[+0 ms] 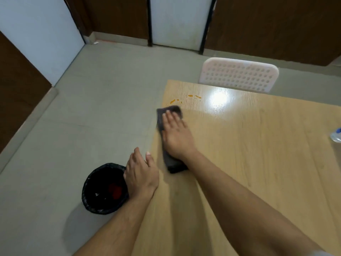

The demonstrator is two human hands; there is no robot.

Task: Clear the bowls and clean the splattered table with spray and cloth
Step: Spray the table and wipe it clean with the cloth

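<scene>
So the dark cloth (170,137) lies folded long near the left edge of the wooden worktop (258,154), with orange splatter (184,98) just past its far end. The right hand (175,135) is flat on it, fingers straight, pressing down, arm stretched across. The left hand (141,172) hangs at the worktop edge, grip loose and holding nothing, above a black-lined bin (103,189) on the floor. A spray bottle (336,134) peeks in far right.

no readable text, labels or signs
</scene>
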